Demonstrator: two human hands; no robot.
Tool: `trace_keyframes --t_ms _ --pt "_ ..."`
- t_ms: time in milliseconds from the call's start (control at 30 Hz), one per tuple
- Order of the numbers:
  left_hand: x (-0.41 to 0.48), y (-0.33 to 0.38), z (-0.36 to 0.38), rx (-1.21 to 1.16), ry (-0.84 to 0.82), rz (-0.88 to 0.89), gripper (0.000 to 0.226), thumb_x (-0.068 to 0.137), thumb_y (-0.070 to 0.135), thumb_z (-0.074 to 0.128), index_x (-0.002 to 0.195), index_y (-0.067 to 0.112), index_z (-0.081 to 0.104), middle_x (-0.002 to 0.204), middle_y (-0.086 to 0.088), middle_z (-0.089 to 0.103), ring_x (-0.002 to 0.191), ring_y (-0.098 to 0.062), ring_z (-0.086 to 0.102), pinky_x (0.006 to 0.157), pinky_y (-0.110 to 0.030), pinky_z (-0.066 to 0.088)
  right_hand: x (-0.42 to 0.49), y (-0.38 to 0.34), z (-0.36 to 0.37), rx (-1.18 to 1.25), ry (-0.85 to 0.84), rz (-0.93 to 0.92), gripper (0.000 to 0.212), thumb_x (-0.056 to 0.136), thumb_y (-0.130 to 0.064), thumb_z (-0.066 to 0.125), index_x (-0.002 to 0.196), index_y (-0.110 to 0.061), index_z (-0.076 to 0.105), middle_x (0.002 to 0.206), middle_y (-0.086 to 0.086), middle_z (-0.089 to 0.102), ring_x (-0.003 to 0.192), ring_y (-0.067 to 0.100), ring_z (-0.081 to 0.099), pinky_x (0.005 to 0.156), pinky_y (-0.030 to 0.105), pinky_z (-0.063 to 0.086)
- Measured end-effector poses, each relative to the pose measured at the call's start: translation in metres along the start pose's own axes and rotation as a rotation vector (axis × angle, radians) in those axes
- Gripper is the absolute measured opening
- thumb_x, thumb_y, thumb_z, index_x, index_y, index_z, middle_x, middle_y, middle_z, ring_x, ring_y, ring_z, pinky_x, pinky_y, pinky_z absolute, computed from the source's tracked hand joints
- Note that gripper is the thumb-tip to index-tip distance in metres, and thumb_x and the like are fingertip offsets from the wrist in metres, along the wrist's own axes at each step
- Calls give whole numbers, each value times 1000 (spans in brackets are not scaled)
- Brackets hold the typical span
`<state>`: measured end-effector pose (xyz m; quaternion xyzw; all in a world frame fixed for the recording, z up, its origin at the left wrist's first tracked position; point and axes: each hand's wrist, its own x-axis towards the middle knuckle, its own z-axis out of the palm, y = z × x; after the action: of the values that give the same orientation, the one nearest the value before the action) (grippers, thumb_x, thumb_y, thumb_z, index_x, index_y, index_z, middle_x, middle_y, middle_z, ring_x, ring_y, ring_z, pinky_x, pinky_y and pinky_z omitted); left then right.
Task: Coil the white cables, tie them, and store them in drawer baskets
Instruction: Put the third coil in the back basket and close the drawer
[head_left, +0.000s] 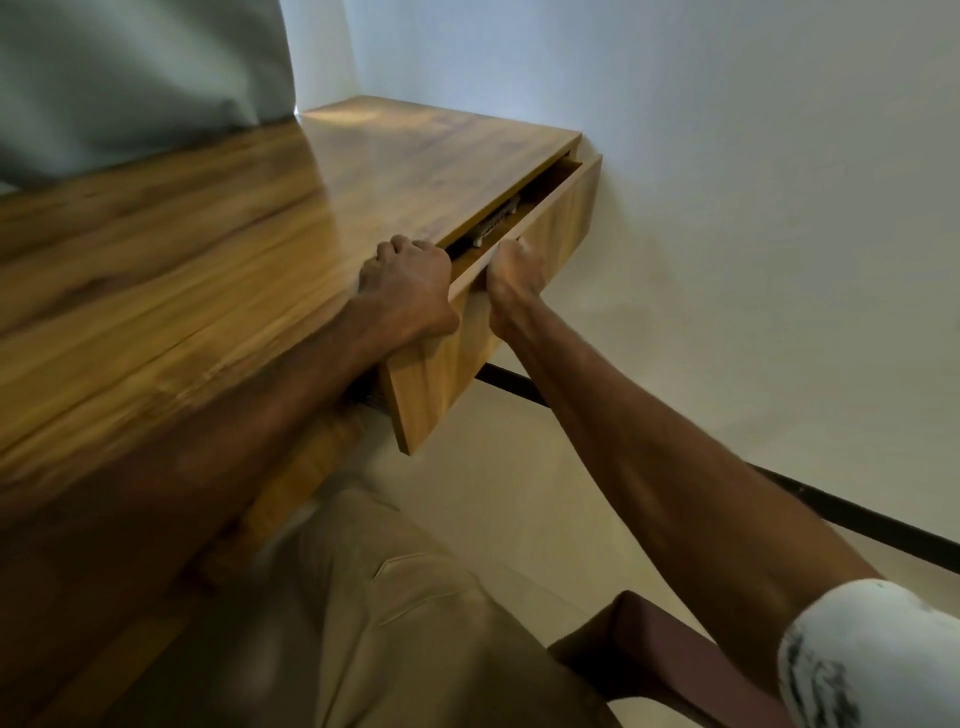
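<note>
A wooden drawer (550, 228) under the desk's right end stands open by a narrow gap. My left hand (408, 286) curls over the near end of the drawer front's top edge, fingers reaching into the gap. My right hand (511, 278) grips the same top edge from outside, a little farther along. Through the gap I see a sliver of something white, perhaps a basket or a cable (493, 226); most of the drawer's inside is hidden. No loose white cable lies on the desk.
The wooden desk (234, 249) stretches left and toward the far corner, its top bare. A grey curtain (135, 67) hangs at the back left. White walls close the right side. A brown chair seat (649, 644) is beneath me; pale floor lies below the drawer.
</note>
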<state>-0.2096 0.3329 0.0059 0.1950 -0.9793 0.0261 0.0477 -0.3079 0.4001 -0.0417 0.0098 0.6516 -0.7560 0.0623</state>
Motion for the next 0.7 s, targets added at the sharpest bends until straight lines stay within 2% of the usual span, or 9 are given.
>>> trace_keyframes --t_ms 100,233,267,333,367,433,533,633,700 --pt "-2 -3 1 60 64 16 71 87 33 76 142 1 46 134 -21 53 122 -34 53 96 -43 50 8 7 4 -24 -46 -13 29 99 -23 39 101 -12 66 97 11 70 89 27 69 86 50 60" --pt "-2 -7 1 125 160 30 50 90 21 72 133 4 54 126 -18 58 116 -32 56 86 -40 51 11 9 6 9 -130 31 34 103 -28 35 85 -19 62 89 3 66 85 20 61 84 42 55" --pt "-2 -8 0 134 187 30 45 91 16 70 131 5 55 125 -17 59 115 -31 56 84 -40 51 9 6 7 36 -154 59 36 105 -30 35 86 -19 63 94 3 67 87 18 61 86 41 54" --pt "-1 -10 1 147 242 27 40 90 7 67 129 5 56 124 -17 61 115 -32 57 80 -39 50 8 0 10 90 -191 104 37 108 -33 34 107 -15 67 124 9 67 107 20 63 100 44 51" --pt "1 -11 1 147 261 28 41 90 4 66 129 5 56 124 -18 61 115 -32 57 80 -40 50 9 -1 11 113 -213 122 41 109 -33 34 124 -7 61 134 8 61 119 21 59 107 45 47" --pt "3 -14 3 147 280 32 47 88 1 67 133 6 53 127 -18 61 117 -33 57 81 -40 51 8 -5 11 118 -244 156 47 111 -33 33 138 1 51 141 6 54 130 23 50 113 46 42" --pt "5 -16 8 160 310 43 52 86 1 68 135 5 52 128 -19 60 116 -33 57 83 -40 51 8 -8 8 118 -273 159 47 112 -31 32 144 0 46 151 14 49 139 29 47 111 44 44" --pt "7 -19 13 142 338 76 51 84 -1 68 133 6 53 125 -18 61 113 -33 57 83 -40 51 14 -6 1 125 -346 166 44 113 -29 30 146 -6 47 139 7 57 126 21 55 93 33 48" --pt "9 -25 14 97 351 111 50 82 -1 69 131 8 57 121 -15 63 111 -31 58 80 -39 52 14 -7 -4 68 -399 136 42 112 -26 30 142 -4 49 128 3 60 111 15 58 94 39 49"
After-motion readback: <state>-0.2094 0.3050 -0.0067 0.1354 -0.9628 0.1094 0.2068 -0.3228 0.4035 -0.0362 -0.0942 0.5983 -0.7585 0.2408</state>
